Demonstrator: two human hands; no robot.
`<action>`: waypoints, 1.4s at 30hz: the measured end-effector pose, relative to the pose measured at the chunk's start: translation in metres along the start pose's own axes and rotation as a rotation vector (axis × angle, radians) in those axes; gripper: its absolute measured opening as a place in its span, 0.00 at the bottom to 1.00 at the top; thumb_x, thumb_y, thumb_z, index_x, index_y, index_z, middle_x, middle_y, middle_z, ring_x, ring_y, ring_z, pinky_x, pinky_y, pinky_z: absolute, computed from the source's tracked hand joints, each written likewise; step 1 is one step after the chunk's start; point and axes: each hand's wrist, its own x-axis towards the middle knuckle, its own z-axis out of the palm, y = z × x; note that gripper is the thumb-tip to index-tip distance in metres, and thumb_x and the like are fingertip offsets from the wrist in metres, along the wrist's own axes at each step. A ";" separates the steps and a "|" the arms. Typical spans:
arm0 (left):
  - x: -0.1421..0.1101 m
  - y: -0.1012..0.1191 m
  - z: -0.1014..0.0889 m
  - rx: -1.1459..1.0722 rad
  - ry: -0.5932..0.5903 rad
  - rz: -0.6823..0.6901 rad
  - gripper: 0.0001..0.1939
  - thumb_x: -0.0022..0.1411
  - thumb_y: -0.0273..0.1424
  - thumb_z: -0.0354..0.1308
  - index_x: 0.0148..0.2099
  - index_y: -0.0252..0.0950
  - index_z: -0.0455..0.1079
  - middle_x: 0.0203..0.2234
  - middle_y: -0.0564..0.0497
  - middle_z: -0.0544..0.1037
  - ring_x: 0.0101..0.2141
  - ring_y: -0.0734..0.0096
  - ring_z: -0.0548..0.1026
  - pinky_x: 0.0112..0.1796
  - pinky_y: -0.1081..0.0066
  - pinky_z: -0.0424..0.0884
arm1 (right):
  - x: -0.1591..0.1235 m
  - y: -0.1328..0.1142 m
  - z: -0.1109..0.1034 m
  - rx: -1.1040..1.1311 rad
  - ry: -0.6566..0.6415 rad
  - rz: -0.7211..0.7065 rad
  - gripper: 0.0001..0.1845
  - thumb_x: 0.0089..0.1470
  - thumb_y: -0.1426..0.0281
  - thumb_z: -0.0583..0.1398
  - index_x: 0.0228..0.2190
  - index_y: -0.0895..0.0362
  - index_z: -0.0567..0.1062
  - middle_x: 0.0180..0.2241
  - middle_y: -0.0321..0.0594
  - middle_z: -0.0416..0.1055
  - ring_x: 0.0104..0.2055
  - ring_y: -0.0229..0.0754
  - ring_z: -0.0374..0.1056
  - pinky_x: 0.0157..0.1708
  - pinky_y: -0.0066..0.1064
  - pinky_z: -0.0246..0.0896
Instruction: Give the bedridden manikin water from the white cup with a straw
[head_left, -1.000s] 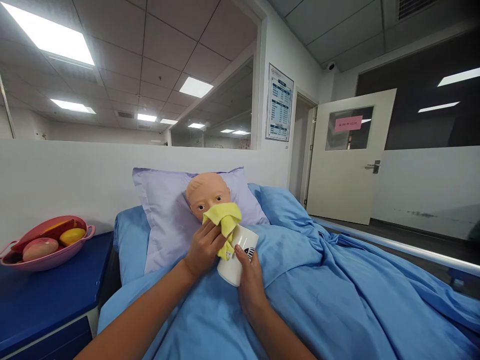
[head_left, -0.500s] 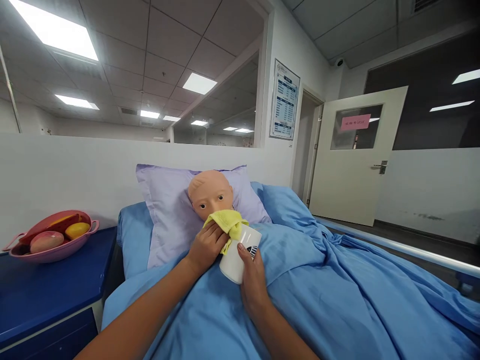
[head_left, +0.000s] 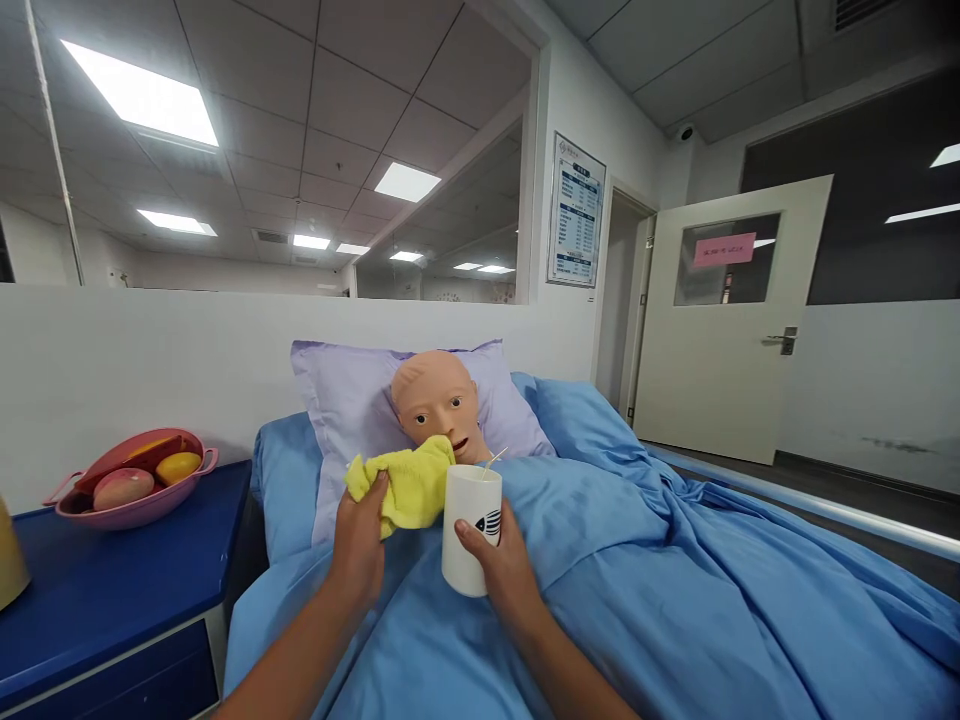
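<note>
My left hand (head_left: 361, 540) pinches one end of a yellow cloth (head_left: 412, 485), whose far end reaches the mouth area of a patient manikin (head_left: 435, 395). My right hand (head_left: 506, 560) is wrapped round a white mug (head_left: 471, 545) with a dark printed logo, held upright over the blanket. A thin straw (head_left: 495, 458) sticks out of its top. The manikin lies with its head on a lilac pillow (head_left: 345, 400), and a blue blanket (head_left: 637, 570) covers its body.
Left of the bed stands a blue bedside cabinet (head_left: 150, 570) carrying a pink basket (head_left: 135, 512) of fruit. Part of a yellow object (head_left: 9, 560) shows at the left edge. A bed rail (head_left: 810, 505) runs along the right. Beyond is an open door (head_left: 705, 380).
The cloth has shifted left from the manikin's chin and the mug's top, uncovering the mouth and straw. My left hand has moved left with it. The mug has gone from tilted to upright.
</note>
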 end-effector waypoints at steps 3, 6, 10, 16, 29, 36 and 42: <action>0.005 -0.017 -0.017 -0.154 -0.026 -0.242 0.19 0.59 0.33 0.61 0.52 0.34 0.69 0.46 0.44 0.79 0.45 0.60 0.78 0.48 0.61 0.75 | -0.002 -0.002 0.000 -0.051 -0.085 0.015 0.30 0.40 0.55 0.70 0.43 0.56 0.71 0.33 0.37 0.75 0.35 0.45 0.70 0.35 0.35 0.66; 0.011 -0.043 -0.034 -0.278 -0.058 -0.439 0.22 0.59 0.34 0.62 0.54 0.32 0.68 0.46 0.41 0.79 0.46 0.55 0.78 0.48 0.58 0.75 | -0.003 -0.004 -0.002 -0.073 -0.132 0.048 0.28 0.43 0.56 0.69 0.44 0.55 0.71 0.33 0.38 0.75 0.35 0.45 0.70 0.34 0.34 0.66; 0.011 -0.062 -0.044 -0.391 -0.138 -0.461 0.25 0.59 0.34 0.61 0.57 0.31 0.65 0.49 0.40 0.78 0.50 0.54 0.76 0.52 0.57 0.73 | -0.004 -0.004 -0.003 -0.091 -0.206 0.071 0.27 0.45 0.58 0.69 0.45 0.53 0.72 0.35 0.38 0.76 0.36 0.45 0.71 0.36 0.34 0.67; 0.008 -0.065 -0.052 -0.391 -0.174 -0.410 0.24 0.59 0.32 0.62 0.57 0.33 0.66 0.51 0.41 0.76 0.51 0.55 0.75 0.54 0.56 0.71 | -0.004 -0.006 -0.004 -0.121 -0.259 0.141 0.28 0.43 0.58 0.69 0.46 0.53 0.73 0.36 0.39 0.77 0.39 0.48 0.71 0.38 0.36 0.67; 0.007 -0.063 -0.053 -0.394 -0.164 -0.410 0.20 0.59 0.34 0.62 0.52 0.32 0.70 0.48 0.42 0.79 0.51 0.56 0.75 0.56 0.57 0.69 | 0.001 0.005 -0.009 -0.095 -0.196 0.238 0.33 0.41 0.55 0.69 0.47 0.54 0.72 0.39 0.45 0.78 0.37 0.50 0.73 0.28 0.33 0.66; 0.007 -0.063 -0.056 -0.397 -0.190 -0.406 0.20 0.60 0.34 0.61 0.53 0.33 0.70 0.49 0.42 0.78 0.51 0.58 0.75 0.56 0.59 0.69 | 0.002 0.008 -0.011 -0.014 -0.101 0.284 0.33 0.42 0.52 0.68 0.47 0.56 0.73 0.35 0.46 0.79 0.34 0.51 0.74 0.30 0.38 0.69; 0.007 -0.064 -0.054 -0.405 -0.175 -0.393 0.19 0.60 0.33 0.61 0.52 0.32 0.70 0.48 0.42 0.78 0.51 0.58 0.75 0.56 0.60 0.69 | 0.001 0.009 -0.011 -0.026 -0.104 0.286 0.30 0.44 0.54 0.68 0.46 0.56 0.73 0.38 0.46 0.79 0.37 0.52 0.75 0.33 0.39 0.70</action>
